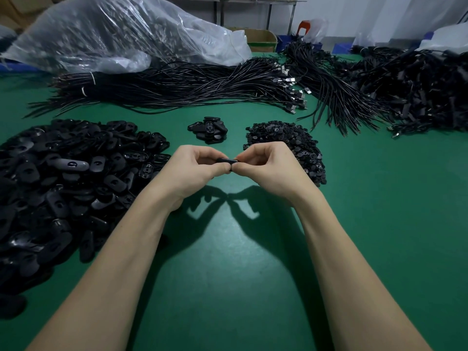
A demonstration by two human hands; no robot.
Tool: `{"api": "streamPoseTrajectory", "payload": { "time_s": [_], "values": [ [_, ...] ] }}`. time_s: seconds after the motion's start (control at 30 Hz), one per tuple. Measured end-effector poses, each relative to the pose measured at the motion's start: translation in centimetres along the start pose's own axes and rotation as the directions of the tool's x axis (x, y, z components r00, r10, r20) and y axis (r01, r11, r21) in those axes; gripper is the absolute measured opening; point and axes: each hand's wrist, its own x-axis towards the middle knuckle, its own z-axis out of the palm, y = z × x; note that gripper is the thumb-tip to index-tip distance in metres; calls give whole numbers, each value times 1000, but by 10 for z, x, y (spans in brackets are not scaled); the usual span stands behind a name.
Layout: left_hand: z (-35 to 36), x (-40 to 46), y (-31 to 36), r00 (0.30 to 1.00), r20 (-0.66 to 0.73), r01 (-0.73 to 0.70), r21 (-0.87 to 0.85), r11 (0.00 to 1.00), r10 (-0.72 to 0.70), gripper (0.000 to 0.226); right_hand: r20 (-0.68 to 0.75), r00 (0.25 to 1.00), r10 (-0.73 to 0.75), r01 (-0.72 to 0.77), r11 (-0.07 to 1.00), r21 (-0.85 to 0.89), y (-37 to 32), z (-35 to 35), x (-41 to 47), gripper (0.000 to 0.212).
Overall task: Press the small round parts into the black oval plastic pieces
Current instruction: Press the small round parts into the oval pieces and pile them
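My left hand and my right hand meet above the green table, thumbs tip to tip. Between them they pinch one black oval piece, seen edge-on and mostly hidden by the fingers. Whether a round part sits in it cannot be seen. A big heap of black oval pieces lies at the left. A pile of small round parts lies just behind my right hand. A small cluster of ovals with round parts in them sits beyond my hands.
Bundles of black cables stretch across the far side of the table, with more tangled cables at the right. A large clear plastic bag lies at the back left. Cardboard and blue bins stand behind the table.
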Motion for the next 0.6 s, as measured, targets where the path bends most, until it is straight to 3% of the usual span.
{"api": "streamPoseTrajectory", "payload": {
  "time_s": [0.6],
  "values": [
    [4,1,-12,999,16,45,9,999,-45,6,6,1000,14,-13,996,-86,6,12,1,12]
  ]
}}
